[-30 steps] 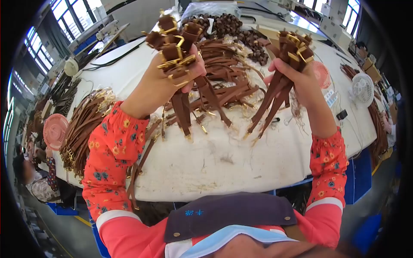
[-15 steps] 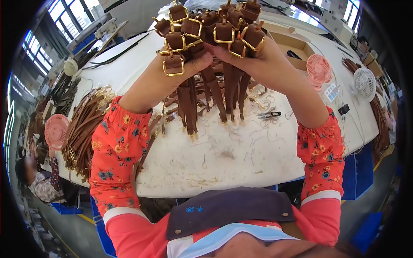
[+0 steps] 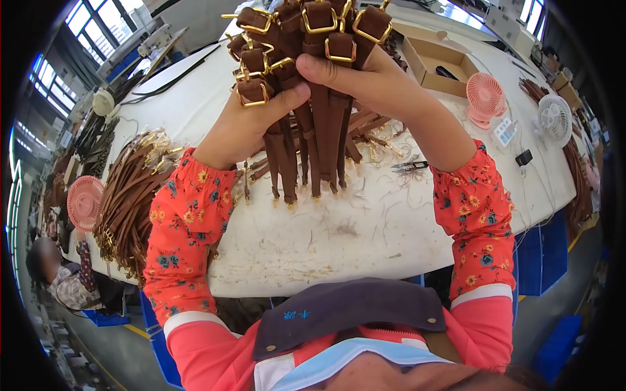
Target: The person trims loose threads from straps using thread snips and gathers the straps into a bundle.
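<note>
A bunch of brown leather straps (image 3: 280,163) hangs upright between my two hands, gold buckles (image 3: 319,18) at the top and the lower ends close to the white table. My left hand (image 3: 251,120) is wrapped round the left side of the bunch, thumb across the front. From the right, my right hand (image 3: 362,81) grips the other part, its thumb lying over the straps below the buckles. Both thumbs are close together near the middle. Most fingers are hidden behind the straps. More straps (image 3: 372,124) lie on the table behind the bunch.
Thread snips (image 3: 411,167) and loose thread ends lie on the white table (image 3: 293,260). A large pile of brown straps (image 3: 127,202) is at the left. On the right are a cardboard box (image 3: 437,62), a pink fan (image 3: 486,98) and a white fan (image 3: 554,120). Another person (image 3: 72,280) sits at lower left.
Both hands have drawn closer together, the right one moving left, and the two groups of straps now meet. The buckle ends have shifted slightly upward and left.
</note>
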Demonstrator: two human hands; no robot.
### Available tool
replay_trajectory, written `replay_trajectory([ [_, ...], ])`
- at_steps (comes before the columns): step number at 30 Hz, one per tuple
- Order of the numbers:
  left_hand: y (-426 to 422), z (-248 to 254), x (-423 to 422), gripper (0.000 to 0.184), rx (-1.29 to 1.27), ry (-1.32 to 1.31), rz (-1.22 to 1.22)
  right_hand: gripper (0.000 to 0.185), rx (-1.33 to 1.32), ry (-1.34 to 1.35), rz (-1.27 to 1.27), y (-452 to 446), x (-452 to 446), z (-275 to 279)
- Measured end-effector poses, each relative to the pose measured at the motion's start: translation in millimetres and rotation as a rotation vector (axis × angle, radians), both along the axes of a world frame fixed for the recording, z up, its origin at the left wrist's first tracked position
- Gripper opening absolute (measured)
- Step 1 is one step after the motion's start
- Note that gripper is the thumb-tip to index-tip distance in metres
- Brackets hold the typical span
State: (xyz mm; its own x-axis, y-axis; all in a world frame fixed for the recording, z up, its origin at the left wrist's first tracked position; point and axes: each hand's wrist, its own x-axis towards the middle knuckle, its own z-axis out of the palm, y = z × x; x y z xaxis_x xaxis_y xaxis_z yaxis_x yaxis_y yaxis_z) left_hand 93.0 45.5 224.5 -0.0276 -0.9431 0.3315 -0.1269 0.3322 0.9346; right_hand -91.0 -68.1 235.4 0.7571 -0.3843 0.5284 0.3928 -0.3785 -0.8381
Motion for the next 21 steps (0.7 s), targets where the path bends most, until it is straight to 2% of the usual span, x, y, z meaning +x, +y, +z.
replay_trajectory([
  [1, -0.7, -1.1, -2.2, 0.04, 0.013, 0.027, 0.014, 0.045, -0.005, -0.057, -0.005, 0.3, 4.5, -2.3],
  [2, -5.7, -5.8, -3.0, 0.041, -0.116, 0.009, -0.019, 0.044, -0.013, -0.114, -0.011, -0.2, 9.4, -4.6],
  [4, -8.9, -9.5, -8.0, 0.042, -0.065, 0.132, -0.063, 0.046, -0.05, -0.225, -0.036, -0.4, 15.7, -6.5],
  [5, -9.5, -10.6, -9.4, 0.043, -0.04, 0.194, -0.085, 0.05, -0.097, -0.185, -0.089, -2.8, 15.6, -5.4],
  [8, -8.9, -14.7, -4.8, 0.053, 0.088, 0.157, -0.038, 0.06, -0.239, -0.124, -0.218, -13.8, 18.3, -3.9],
  [11, -6.9, -16.4, -22.0, 0.043, 0.074, 0.361, 0.011, 0.066, -0.334, -0.165, -0.249, -19.6, 29.4, -8.0],
  [13, -6.8, -20.7, -27.4, 0.041, 0.042, 0.363, -0.008, 0.066, -0.32, -0.173, -0.216, -23.7, 36.4, -12.8],
  [17, -8.4, -20.1, -25.4, 0.038, 0.064, 0.19, -0.015, 0.076, -0.452, -0.014, -0.299, -24.2, 34.6, -14.3],
  [18, -7.9, -18.9, -24.4, 0.036, 0.124, 0.251, 0.018, 0.083, -0.499, 0.065, -0.314, -20.3, 31.9, -7.6],
  [21, -12.9, -21.5, -23.6, 0.035, 0.056, 0.279, 0.09, 0.089, -0.458, 0.138, -0.31, -17.5, 32.1, -3.2],
])
